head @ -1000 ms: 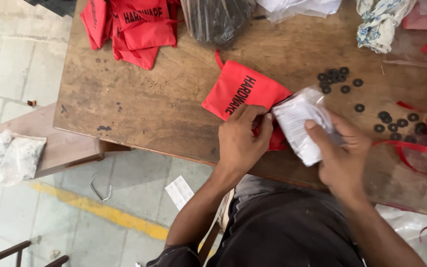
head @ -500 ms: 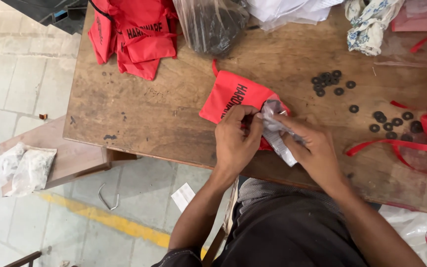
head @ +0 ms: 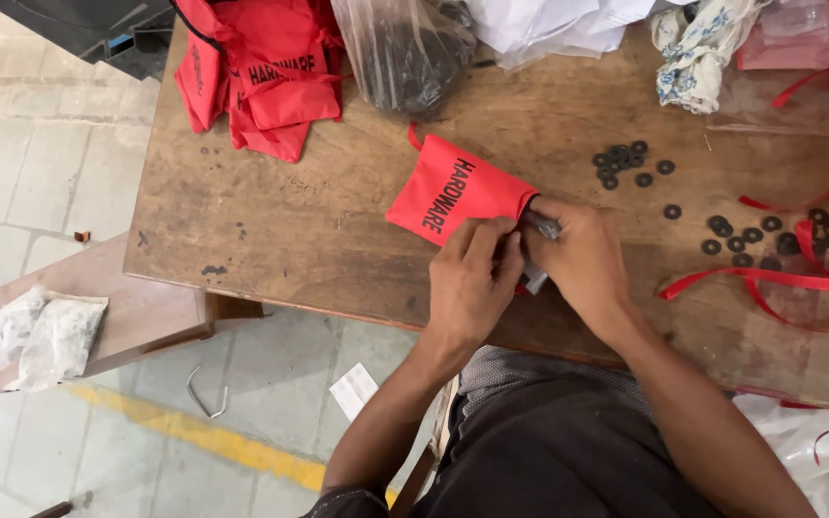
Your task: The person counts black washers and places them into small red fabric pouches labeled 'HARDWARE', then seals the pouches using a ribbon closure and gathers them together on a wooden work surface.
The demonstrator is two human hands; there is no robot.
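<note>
Left hand point(head: 473, 283) pinches the mouth of the red drawstring pouch point(head: 453, 192) lying on the wooden counter point(head: 271, 230); right hand point(head: 582, 264) fingers grip a small clear plastic packet point(head: 539, 230) at the opening; black washers point(head: 626, 163) lie nearby.

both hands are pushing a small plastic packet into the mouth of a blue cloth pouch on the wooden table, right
Not quite: the cloth pouch is red, not blue. The head view shows the left hand and right hand pushing the small clear plastic packet into its mouth on the wooden table.

Soft even daylight, sharp, no glare.
</note>
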